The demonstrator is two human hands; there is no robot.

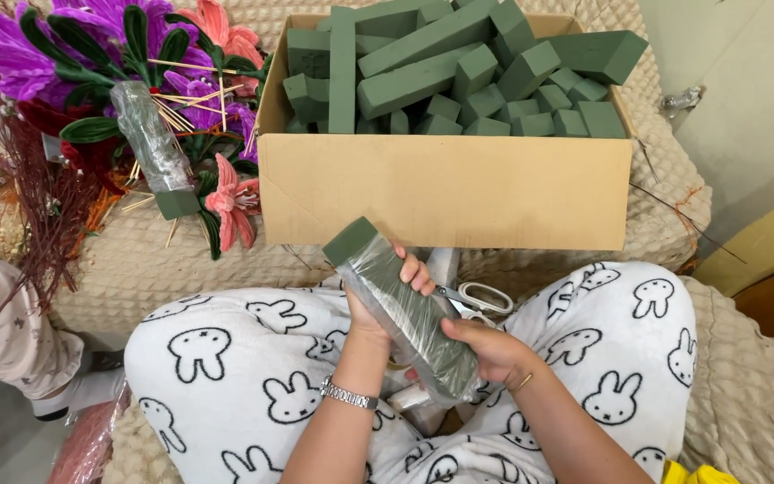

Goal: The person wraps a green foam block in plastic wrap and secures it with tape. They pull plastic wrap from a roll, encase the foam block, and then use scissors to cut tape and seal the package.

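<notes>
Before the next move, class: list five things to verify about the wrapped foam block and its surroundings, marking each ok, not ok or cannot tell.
1. Both hands on the block: ok; left hand on its upper side, right hand at its lower end.
2. Film covers the whole block: not ok; top end bare.
3. Scissors within reach: ok, on the lap.
4. Box holds more foam: ok.
5. Film sealed at the lower end: cannot tell, hidden.
</notes>
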